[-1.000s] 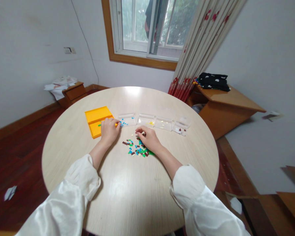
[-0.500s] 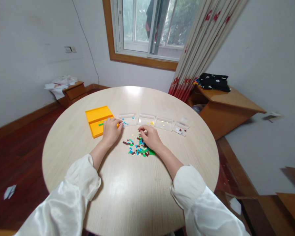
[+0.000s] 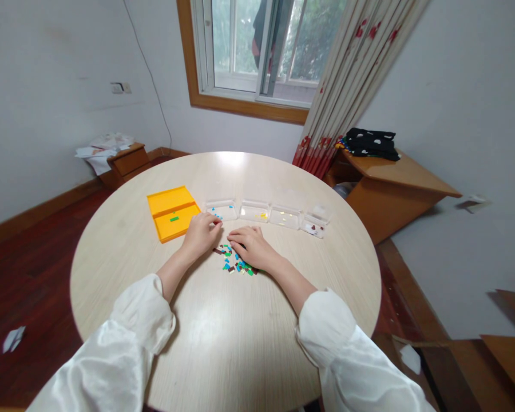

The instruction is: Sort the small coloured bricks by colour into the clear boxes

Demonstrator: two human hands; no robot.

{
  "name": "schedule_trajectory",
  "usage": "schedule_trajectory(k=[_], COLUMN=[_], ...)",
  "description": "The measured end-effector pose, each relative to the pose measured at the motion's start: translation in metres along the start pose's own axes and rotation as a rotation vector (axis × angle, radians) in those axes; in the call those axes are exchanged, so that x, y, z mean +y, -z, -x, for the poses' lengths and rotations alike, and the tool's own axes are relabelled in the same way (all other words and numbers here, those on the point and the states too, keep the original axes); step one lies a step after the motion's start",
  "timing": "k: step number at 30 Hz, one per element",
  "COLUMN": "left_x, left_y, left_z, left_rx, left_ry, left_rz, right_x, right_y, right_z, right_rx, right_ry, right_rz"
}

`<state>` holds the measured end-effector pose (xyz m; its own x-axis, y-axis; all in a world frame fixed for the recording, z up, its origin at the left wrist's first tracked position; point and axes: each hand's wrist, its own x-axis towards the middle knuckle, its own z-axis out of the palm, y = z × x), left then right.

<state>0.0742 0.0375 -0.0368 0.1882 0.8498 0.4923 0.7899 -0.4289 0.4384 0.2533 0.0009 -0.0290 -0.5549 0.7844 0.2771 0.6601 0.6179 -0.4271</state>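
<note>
A small pile of coloured pieces (image 3: 237, 265), green, blue and brown, lies at the middle of the round table (image 3: 223, 343). My left hand (image 3: 202, 233) rests at the pile's left edge with its fingers curled down; what they hold, if anything, is hidden. My right hand (image 3: 249, 246) lies over the top of the pile, fingers stretched flat towards the left hand. An orange tray (image 3: 165, 203) sits to the left with one green piece (image 3: 174, 218) in it. Behind the hands stands a row of clear boxes (image 3: 254, 210), each with a few small pieces inside.
A wooden side table (image 3: 395, 177) with dark folded cloth (image 3: 371, 142) stands at the right by the curtain (image 3: 347, 86). A low cabinet (image 3: 129, 160) with papers is at the left wall. Scraps of paper lie on the red floor (image 3: 21, 269).
My left hand has moved right from the orange tray to the pile's edge, uncovering the green piece in the tray. My right hand has slid left and flattened over the pile.
</note>
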Motion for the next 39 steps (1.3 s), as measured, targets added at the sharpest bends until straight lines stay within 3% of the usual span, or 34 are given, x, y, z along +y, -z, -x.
schedule_trajectory(k=[15, 24, 32, 39], left_x=[0.002, 0.003, 0.002, 0.002], left_y=[0.0, 0.001, 0.001, 0.003], left_z=[0.0, 0.0, 0.001, 0.002], left_rx=[-0.036, -0.05, -0.033, -0.027], left_ry=[0.016, 0.022, 0.019, 0.025], left_rz=[-0.028, -0.03, -0.007, 0.026], right_x=[0.012, 0.006, 0.025, 0.044], right_y=[-0.008, -0.002, 0.002, 0.026], right_z=[-0.006, -0.004, -0.005, 0.0], right_rx=[0.053, 0.061, 0.309, 0.634], right_ry=[-0.106, -0.136, -0.124, -0.2], right_rz=[0.091, 0.071, -0.037, -0.137])
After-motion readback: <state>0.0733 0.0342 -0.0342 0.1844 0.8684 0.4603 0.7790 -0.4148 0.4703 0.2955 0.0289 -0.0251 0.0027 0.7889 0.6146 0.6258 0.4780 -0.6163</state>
